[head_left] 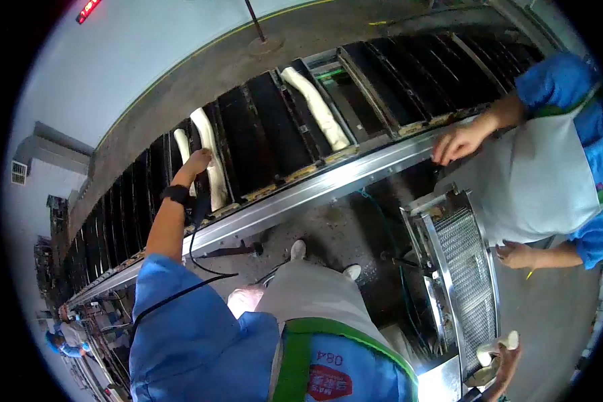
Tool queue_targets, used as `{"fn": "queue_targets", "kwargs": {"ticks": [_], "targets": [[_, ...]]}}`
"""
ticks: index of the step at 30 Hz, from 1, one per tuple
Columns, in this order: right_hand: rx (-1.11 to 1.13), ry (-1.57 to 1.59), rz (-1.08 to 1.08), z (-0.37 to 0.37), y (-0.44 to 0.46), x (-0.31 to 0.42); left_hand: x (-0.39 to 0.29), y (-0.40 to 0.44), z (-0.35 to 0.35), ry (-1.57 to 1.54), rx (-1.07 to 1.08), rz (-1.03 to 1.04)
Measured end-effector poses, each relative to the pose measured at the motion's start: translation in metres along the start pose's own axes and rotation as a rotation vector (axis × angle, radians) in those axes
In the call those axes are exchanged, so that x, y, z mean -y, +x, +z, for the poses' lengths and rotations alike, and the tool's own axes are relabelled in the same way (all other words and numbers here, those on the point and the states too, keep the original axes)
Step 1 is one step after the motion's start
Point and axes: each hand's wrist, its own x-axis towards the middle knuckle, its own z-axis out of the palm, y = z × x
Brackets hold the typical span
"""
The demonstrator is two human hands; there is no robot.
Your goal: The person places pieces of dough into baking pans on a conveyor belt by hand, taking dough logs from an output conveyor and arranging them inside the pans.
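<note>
My left hand (pixel 197 163) reaches over the row of dark trays, its fingers closed on a long pale dough strip (pixel 217 182) in one compartment. Another dough strip (pixel 181 144) lies just left of it, partly hidden by my hand. Farther right, a long dough strip (pixel 315 107) lies in a tray near a gap in the row. At the lower right, my right hand (pixel 506 368) holds a pale, bent dough piece (pixel 510 340) beside the end of a metal mesh conveyor (pixel 463 268).
A metal rail (pixel 328 182) runs along the trays' near edge. A co-worker in a pale apron (pixel 529 181) stands at the right, one hand (pixel 459 142) near the rail, the other (pixel 516 254) beside the mesh conveyor. Another person (pixel 67 340) is far off at lower left.
</note>
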Motion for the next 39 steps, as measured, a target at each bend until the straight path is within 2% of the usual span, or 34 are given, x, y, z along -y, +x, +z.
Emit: {"fn": "queue_targets", "kwargs": {"ticks": [1,2,4,6,7,8,9,10,12,14,15,16,17,19,20,21,22,24,25,29,31,32,34,36,38,39], "targets": [[-0.061,0.102,-0.191,0.0,-0.014,0.011,0.005,0.007,-0.003,-0.05,0.086,-0.012],[-0.12,0.208,-0.385,-0.002,-0.026,0.021,0.008,0.016,-0.007,-0.063,0.083,-0.007],[-0.197,0.142,-0.483,0.03,-0.064,0.102,0.01,0.027,-0.01,0.109,0.119,0.086],[-0.001,0.14,-0.774,0.028,-0.06,0.143,0.006,0.035,-0.011,0.285,0.151,0.186],[-0.004,0.288,-0.793,0.042,-0.063,0.167,0.002,0.037,-0.008,0.264,0.148,0.198],[-0.001,0.439,-0.807,0.062,-0.068,0.194,-0.004,0.038,-0.007,0.377,0.218,0.09],[0.02,0.439,-0.875,0.091,-0.08,0.23,-0.011,0.039,-0.006,0.485,0.285,-0.02],[0.044,0.441,-0.943,0.127,-0.094,0.267,-0.016,0.035,-0.005,0.469,0.279,-0.012],[0.204,0.602,-1.036,0.193,-0.109,0.321,-0.023,0.023,-0.005,0.835,0.095,0.01],[0.376,0.693,-1.114,0.255,-0.12,0.366,-0.02,0.031,-0.007,0.804,0.067,0.047],[0.318,0.686,-1.06,0.29,-0.122,0.378,-0.016,0.031,-0.005,0.777,0.1,0.064],[0.318,0.449,-1.117,0.323,-0.118,0.393,-0.013,0.028,-0.006,0.776,0.111,0.06],[0.439,0.433,-1.073,0.361,-0.135,0.41,-0.015,0.027,-0.013,0.717,0.138,0.056],[0.597,0.039,-1.213,0.42,-0.115,0.412,-0.004,0.03,-0.019,0.668,0.173,0.056],[0.768,-0.018,-1.25,0.449,-0.11,0.405,0.013,0.032,-0.02,0.556,0.169,0.178],[0.763,-0.275,-1.41,0.473,-0.09,0.389,0.023,0.033,-0.02,0.439,0.167,0.298],[0.804,-0.383,-1.342,0.482,-0.083,0.37,0.02,0.028,-0.021,0.446,0.179,0.299],[0.985,-0.425,-1.168,0.479,-0.082,0.348,-0.002,0.005,-0.023,0.563,-0.243,0.401],[1.038,-0.459,-1.123,0.473,-0.077,0.339,-0.018,-0.004,-0.024,0.564,-0.219,0.406],[0.946,-0.416,-1.093,0.438,-0.049,0.304,-0.059,-0.004,-0.012,0.377,-0.03,0.811],[0.912,-0.358,-1.018,0.415,-0.042,0.286,-0.074,-0.005,0.004,0.479,0.199,0.771],[0.913,-0.329,-0.894,0.402,-0.042,0.277,-0.077,-0.006,0.012,0.525,0.227,0.804],[0.884,-0.264,-0.718,0.378,-0.04,0.264,-0.092,-0.015,0.012,0.617,0.195,0.87],[0.86,-0.222,-0.659,0.362,-0.034,0.246,-0.103,-0.015,0.019,0.641,0.191,0.906],[0.826,-0.209,-0.61,0.346,-0.033,0.232,-0.11,-0.009,0.026,0.847,0.085,0.896],[0.821,-0.198,-0.611,0.339,-0.031,0.227,-0.113,-0.007,0.027,0.854,0.084,0.904]]}}
